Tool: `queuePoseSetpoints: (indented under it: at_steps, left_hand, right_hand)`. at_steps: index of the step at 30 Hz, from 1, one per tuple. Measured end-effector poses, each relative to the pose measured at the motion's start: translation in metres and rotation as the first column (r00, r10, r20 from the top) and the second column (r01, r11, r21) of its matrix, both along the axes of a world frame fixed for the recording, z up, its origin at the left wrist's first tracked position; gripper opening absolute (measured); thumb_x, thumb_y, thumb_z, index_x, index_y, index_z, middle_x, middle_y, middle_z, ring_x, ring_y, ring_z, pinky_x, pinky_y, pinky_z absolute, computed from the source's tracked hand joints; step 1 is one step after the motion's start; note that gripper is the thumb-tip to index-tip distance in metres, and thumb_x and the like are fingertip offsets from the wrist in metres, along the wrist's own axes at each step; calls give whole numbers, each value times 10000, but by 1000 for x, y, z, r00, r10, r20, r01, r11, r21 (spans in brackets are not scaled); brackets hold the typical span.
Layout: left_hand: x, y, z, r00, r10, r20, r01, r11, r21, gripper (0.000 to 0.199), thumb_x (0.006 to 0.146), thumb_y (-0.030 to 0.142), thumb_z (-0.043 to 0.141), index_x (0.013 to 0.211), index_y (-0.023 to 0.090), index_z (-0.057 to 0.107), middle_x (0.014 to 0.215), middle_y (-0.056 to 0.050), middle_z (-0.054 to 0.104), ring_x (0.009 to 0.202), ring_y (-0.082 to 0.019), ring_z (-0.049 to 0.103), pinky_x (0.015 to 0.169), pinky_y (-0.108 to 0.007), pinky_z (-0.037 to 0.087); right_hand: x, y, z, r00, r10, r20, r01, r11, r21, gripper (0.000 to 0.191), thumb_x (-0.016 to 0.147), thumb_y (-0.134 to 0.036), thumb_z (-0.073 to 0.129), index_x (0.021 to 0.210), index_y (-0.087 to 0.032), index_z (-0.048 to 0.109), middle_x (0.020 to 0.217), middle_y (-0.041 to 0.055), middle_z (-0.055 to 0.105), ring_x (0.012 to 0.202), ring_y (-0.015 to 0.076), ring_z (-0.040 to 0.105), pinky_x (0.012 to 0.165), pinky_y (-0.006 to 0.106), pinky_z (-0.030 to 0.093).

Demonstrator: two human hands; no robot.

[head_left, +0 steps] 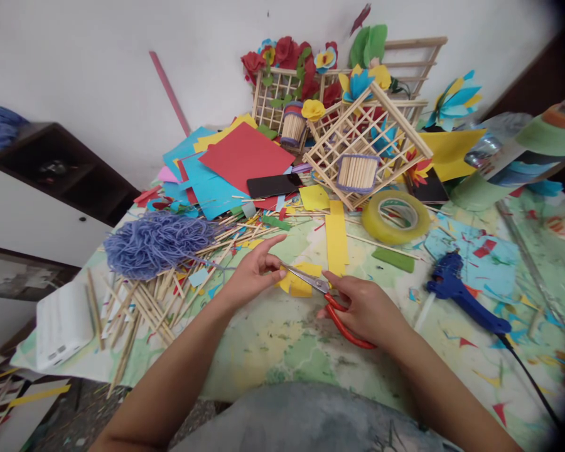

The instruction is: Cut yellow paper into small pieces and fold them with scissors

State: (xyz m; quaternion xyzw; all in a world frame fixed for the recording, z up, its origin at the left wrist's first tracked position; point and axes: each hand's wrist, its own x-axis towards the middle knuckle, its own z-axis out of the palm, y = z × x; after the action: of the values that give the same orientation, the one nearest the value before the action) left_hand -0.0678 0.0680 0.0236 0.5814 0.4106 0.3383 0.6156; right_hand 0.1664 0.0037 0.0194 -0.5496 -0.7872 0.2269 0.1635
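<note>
Pinching yellow paper (301,285) with my left hand (249,276), I report my right hand (365,307) clenched on red-handled scissors (311,280), blades at the paper's edge.

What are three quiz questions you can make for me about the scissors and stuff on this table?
1. Which one holds the red-handled scissors, the left hand or the right hand?
2. True or false: the blue glue gun lies to the right of the scissors.
3. What colour is the paper piece at the scissors' blades?

Key: 1. right hand; 2. true; 3. yellow.
</note>
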Motion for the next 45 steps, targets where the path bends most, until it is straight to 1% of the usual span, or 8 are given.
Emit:
queuePoseSetpoints:
  at_steps: [8,14,19,22,31,38,42,45]
  left_hand:
    - [1,0,1,999,46,0,-46,999,-14,707,699,238,690,1332,189,380,705,4,599,630,-107,544,593,-220,434]
    - [3,2,4,988,117,-106,-121,992,-40,588,684,265,659,1231,140,484,715,-18,633,650,-131,578,612,-243,440]
    - [-3,7,0,969,122,-217,-118,992,33,352,686,259,616,1017,141,600,677,-16,633,660,-151,602,618,-256,438]
    - [-12,14,-5,932,175,-318,-127,978,166,251,695,233,574,926,149,625,688,-20,633,642,-151,599,603,-258,438]
    - [-31,23,-1,887,260,-382,-151,945,291,216,733,245,547,911,150,622,679,-23,656,609,-159,612,580,-259,442]
    - [-19,22,-8,923,168,-347,-99,973,208,308,748,298,557,997,128,619,779,-72,681,684,-171,625,631,-292,477]
    - [-15,19,-8,787,392,-477,-91,838,538,293,775,241,504,1022,144,627,1044,-106,661,835,-180,608,754,-320,467]
    - [-14,16,-6,728,451,-517,-11,762,648,264,798,240,473,980,144,638,1002,-94,668,793,-172,599,758,-320,464]
  right_hand:
    - [1,1,-2,998,-55,41,54,998,29,647,757,-540,565,1263,-137,537,828,81,671,661,170,595,562,248,395]
    - [1,1,-2,979,-174,105,168,984,64,600,788,-501,519,1253,-124,540,897,99,680,701,182,611,565,251,406]
    - [3,2,-3,947,-285,149,274,958,90,597,792,-504,502,1260,-134,529,906,89,684,713,188,609,582,261,408]
    - [4,4,0,921,-336,196,320,941,107,627,780,-545,502,1264,-148,523,884,83,688,718,200,610,573,268,391]
    - [21,13,9,737,-569,365,557,817,148,563,815,-500,431,1274,-181,503,913,105,697,767,257,631,553,290,355]
    - [31,14,9,742,-602,295,578,797,176,550,810,-456,450,1270,-158,503,1016,119,680,839,255,625,605,291,384]
    - [29,11,9,762,-590,267,555,807,200,509,818,-442,441,1242,-173,520,1021,111,679,858,251,624,612,287,387]
    - [27,10,7,770,-582,262,546,813,200,504,825,-439,429,1247,-175,514,1027,110,678,870,254,625,625,291,392]
